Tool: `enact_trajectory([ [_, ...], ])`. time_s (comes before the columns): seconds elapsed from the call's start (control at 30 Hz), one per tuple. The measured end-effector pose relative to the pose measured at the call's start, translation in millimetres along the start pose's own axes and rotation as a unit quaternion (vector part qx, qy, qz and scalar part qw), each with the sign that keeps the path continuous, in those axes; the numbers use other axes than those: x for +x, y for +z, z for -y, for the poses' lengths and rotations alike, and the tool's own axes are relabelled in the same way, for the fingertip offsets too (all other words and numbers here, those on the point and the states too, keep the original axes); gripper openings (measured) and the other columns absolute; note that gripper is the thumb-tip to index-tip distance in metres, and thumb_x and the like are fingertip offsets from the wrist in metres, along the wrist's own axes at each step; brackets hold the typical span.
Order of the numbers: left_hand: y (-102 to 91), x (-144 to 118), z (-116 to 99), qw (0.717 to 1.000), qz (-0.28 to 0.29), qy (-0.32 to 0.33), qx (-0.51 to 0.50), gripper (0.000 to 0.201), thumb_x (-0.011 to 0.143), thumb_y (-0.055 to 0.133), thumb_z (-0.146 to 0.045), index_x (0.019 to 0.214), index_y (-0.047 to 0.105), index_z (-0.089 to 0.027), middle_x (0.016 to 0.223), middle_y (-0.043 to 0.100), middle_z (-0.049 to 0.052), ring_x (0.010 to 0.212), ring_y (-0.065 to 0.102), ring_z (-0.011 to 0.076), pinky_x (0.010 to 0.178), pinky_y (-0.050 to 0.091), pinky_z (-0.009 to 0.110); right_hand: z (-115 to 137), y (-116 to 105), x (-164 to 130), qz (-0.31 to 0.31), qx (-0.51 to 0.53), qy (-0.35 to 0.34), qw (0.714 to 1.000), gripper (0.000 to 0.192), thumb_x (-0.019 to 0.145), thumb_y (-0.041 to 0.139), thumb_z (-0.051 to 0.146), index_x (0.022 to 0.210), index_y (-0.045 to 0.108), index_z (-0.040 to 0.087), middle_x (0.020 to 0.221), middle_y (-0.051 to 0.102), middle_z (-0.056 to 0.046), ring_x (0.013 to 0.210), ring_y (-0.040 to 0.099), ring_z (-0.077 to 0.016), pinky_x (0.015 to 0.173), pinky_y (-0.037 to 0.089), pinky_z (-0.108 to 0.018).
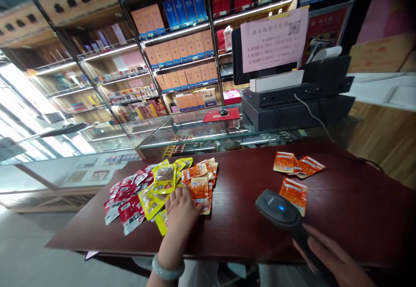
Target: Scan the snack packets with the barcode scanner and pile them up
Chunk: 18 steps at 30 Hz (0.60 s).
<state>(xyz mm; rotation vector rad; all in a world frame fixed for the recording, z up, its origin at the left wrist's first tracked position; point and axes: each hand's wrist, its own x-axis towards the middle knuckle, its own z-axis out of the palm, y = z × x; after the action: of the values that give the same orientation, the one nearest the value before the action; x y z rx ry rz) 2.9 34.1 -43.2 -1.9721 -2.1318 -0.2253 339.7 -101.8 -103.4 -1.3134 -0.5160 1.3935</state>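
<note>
My left hand [181,208] reaches over the middle of the table with its fingers curled and its thumb against the lower edge of an orange snack packet [199,188]. Its fingertips are partly hidden. Beside it lie yellow packets [164,176] in a loose pile, with red and silver packets [131,211] further left. My right hand [328,250] is wrapped round the handle of a black barcode scanner [277,209]. The scanner has a lit blue spot and is held above the table. Just behind its head lies a separate orange packet [294,194], with several more orange packets [284,162] beyond.
The dark red-brown table [237,191] meets a glass display counter [195,137] at the back. On the counter stand a cash-register setup [299,105] with a pink paper sign [274,40], and a mouse [223,112] on a red mat. A trailing cable [312,113] runs at right.
</note>
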Motion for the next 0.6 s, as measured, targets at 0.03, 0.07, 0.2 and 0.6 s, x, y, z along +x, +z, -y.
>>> enact_trajectory([
  [0.03, 1.9, 0, 1, 1.0, 0.009, 0.004, 0.005, 0.06, 0.081, 0.056, -0.059, 0.115, 0.058, -0.01, 0.115, 0.059, 0.018, 0.112, 0.052, 0.0357, 0.093, 0.038, 0.045, -1, 0, 0, -0.003, 0.007, 0.0, 1.0, 0.047, 0.068, 0.08, 0.055, 0.104, 0.077, 0.026, 0.125, 0.073, -0.011, 0.114, 0.067, -0.0371, 0.098, 0.054, -0.044],
  [0.07, 3.2, -1, 0, 1.0, 0.013, 0.01, 0.006, 0.056, 0.08, 0.058, -0.058, 0.111, 0.059, -0.011, 0.114, 0.059, 0.018, 0.111, 0.052, 0.0352, 0.092, 0.038, 0.045, -2, 0, 0, -0.005, 0.011, -0.001, 1.0, 0.045, 0.067, 0.081, 0.055, 0.102, 0.078, 0.027, 0.126, 0.072, -0.011, 0.114, 0.067, -0.0373, 0.098, 0.054, -0.044],
  [0.2, 3.3, -3, -8, 0.999, -0.015, 0.027, -0.021, 0.032, 0.08, 0.064, -0.041, 0.098, 0.059, -0.016, 0.111, 0.062, 0.015, 0.11, 0.053, 0.0339, 0.088, 0.039, 0.041, 1, 5, -3, -0.01, -0.026, -0.029, 0.999, 0.043, 0.068, 0.08, 0.054, 0.102, 0.078, 0.027, 0.124, 0.073, -0.011, 0.122, 0.062, -0.0379, 0.101, 0.052, -0.045],
  [0.6, 28.7, -19, -67, 0.853, 0.108, 0.034, -0.509, 0.031, 0.079, 0.062, -0.042, 0.101, 0.052, -0.022, 0.091, 0.072, 0.006, 0.085, 0.067, 0.0254, 0.074, 0.046, 0.033, 14, 39, -15, 0.037, 0.028, -0.039, 0.998, 0.062, 0.061, 0.08, 0.067, 0.108, 0.078, 0.026, 0.095, 0.08, -0.01, 0.088, 0.074, -0.0304, 0.079, 0.057, -0.039],
])
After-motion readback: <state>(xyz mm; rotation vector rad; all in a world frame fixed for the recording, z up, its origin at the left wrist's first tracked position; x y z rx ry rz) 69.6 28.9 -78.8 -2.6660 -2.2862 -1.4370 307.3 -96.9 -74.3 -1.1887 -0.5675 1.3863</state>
